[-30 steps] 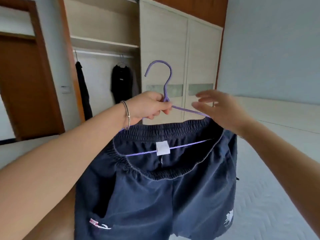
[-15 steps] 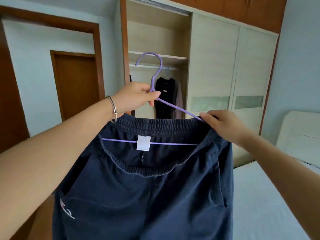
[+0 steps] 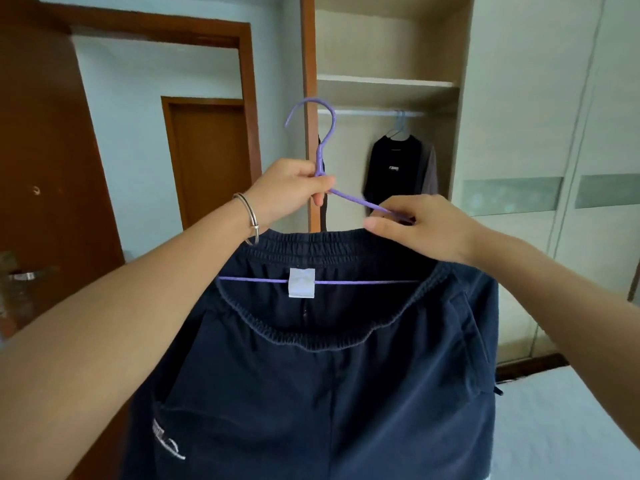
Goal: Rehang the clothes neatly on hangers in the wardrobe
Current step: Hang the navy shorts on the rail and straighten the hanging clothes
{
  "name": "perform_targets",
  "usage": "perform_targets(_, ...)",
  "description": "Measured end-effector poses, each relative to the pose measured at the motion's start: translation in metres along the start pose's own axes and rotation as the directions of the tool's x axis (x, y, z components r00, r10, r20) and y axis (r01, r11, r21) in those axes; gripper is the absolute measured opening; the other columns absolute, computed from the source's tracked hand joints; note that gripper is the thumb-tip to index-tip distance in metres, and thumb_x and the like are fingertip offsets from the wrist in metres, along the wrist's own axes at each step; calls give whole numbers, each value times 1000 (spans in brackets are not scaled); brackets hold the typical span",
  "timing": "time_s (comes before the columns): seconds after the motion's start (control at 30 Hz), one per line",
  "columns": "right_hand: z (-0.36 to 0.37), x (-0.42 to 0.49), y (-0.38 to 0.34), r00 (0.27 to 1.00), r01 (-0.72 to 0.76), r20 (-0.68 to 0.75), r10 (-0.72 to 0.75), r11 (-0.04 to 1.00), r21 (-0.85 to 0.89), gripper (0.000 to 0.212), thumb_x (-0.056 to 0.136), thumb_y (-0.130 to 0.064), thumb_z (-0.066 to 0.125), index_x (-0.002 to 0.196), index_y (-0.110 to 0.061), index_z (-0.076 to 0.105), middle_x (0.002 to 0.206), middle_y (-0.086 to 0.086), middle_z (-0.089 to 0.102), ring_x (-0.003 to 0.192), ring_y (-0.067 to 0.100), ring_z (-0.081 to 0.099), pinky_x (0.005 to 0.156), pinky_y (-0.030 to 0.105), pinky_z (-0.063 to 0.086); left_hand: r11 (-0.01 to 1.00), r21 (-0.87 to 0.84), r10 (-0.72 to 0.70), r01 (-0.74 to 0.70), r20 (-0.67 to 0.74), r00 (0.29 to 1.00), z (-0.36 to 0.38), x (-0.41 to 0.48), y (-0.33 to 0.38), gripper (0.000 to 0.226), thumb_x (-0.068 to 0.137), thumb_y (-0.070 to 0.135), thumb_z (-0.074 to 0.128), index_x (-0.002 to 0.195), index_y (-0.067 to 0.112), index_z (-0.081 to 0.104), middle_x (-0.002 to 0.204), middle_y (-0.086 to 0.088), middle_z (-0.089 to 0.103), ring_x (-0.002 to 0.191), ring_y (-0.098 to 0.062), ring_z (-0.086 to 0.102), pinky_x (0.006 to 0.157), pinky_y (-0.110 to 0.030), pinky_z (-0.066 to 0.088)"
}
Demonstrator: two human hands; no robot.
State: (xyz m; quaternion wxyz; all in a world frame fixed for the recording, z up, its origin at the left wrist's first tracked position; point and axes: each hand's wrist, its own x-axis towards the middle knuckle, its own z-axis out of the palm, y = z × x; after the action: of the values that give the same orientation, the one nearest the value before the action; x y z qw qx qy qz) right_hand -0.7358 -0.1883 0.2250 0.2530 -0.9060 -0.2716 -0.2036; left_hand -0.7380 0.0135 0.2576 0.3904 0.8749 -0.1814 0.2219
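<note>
1. Since the earlier frames, the view has been swung left and brought nearer the wardrobe [image 3: 388, 95]: its open bay, once off to the side, is now seen straight ahead behind the hands, and the bed [image 3: 568, 420] has been pushed to the lower right corner.
2. Over the same span, the right hand [image 3: 420, 225] has been moved from hovering open beside the hanger's arm to a pinch on it.
3. The purple hanger [image 3: 323, 147] is gripped at its neck by the left hand [image 3: 289, 190], fingers closed round the wire, hook upward.
4. The right hand is closed on the hanger's sloping right arm, just above the waistband.
5. The navy shorts [image 3: 311, 382] are already threaded on: the hanger's lower bar is seen through the waistband opening, and the shorts are held in mid-air before the wardrobe.
6. Judged done: one garment mounted; a black top [image 3: 394, 168] is already hung on the rail [image 3: 370, 113].
7. Judged left: the hook has yet to be set on the rail, well apart from it now.
</note>
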Motion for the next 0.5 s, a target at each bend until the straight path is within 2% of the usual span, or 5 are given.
perform_targets(0.13,32,80,18,986,143,-79,-147,988,-57,34,90,-37,53,78,-6,61,62,5,55,60,18,49,66,37,45,1000,23,-11,10,18,1000,11,53,-32,33,91,28,52,60,18,57,75,-2,61,83,-21,61,89,-33,50)
perform_targets(0.2,42,117,31,985,155,-86,-151,987,41,36,90,-30,55,81,4,63,59,10,52,55,16,45,60,29,42,999,39,-23,22,33,999,10,78,-46,24,91,30,52,70,22,60,72,7,60,73,-7,57,80,-19,49)
perform_targets(0.27,52,144,48,989,140,-71,-131,980,144,34,88,-27,60,81,6,65,58,9,50,54,11,42,55,20,35,994,105,-49,44,44,998,7,96,-70,15,91,33,51,97,23,61,91,13,61,84,3,55,79,-15,44)
perform_targets(0.4,67,189,89,998,40,-51,-29,975,220,24,84,-29,64,78,-6,70,66,11,55,62,15,46,65,27,38,811,556,-21,180,-279,960,4,111,-149,50,85,43,55,130,25,42,133,-1,44,122,-20,43,100,-39,38)
perform_targets(0.5,74,216,115,998,-2,-64,18,971,239,19,85,-29,63,85,-12,72,61,9,53,50,8,41,57,23,35,707,607,-138,362,-384,913,8,120,-205,64,81,48,58,133,20,34,133,-8,33,114,-29,48,92,-40,42)
